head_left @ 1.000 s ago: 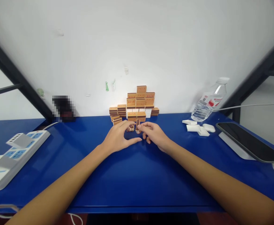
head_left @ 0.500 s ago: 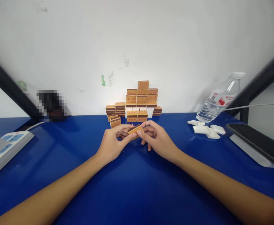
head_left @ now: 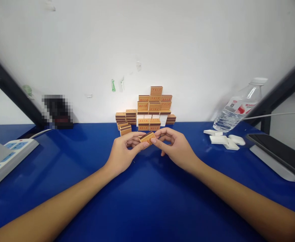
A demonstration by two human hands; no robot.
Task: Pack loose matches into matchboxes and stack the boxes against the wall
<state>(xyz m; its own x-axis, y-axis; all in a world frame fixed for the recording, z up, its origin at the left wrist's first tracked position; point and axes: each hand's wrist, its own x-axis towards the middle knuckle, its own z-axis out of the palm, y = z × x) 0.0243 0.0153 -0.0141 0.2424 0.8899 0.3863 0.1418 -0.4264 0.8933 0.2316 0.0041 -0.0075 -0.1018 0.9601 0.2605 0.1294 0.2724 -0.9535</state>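
Note:
A matchbox (head_left: pixel 147 137) with a dark striking side and red lettering is pinched between both hands, tilted with its right end higher. My left hand (head_left: pixel 123 151) grips its left end with thumb and fingers. On the right end, my right hand (head_left: pixel 176 146) holds it with thumb and index finger. Behind the hands, a stepped stack of matchboxes (head_left: pixel 154 107) rises against the wall, one box on top. Two short columns of matchboxes (head_left: pixel 149 124) stand in front of it. More matchboxes (head_left: pixel 131 117) are piled at its left.
On the blue table (head_left: pixel 147 201), a power strip (head_left: pixel 13 158) lies at the left, near a blurred dark object (head_left: pixel 58 112). At the right are a leaning water bottle (head_left: pixel 238 107), small white pieces (head_left: pixel 218 139), a white case (head_left: pixel 236 139) and a phone (head_left: pixel 278 153).
The held matchbox has turned slightly in the fingers. My right hand's lower fingers have curled in. The whole view has shifted a little.

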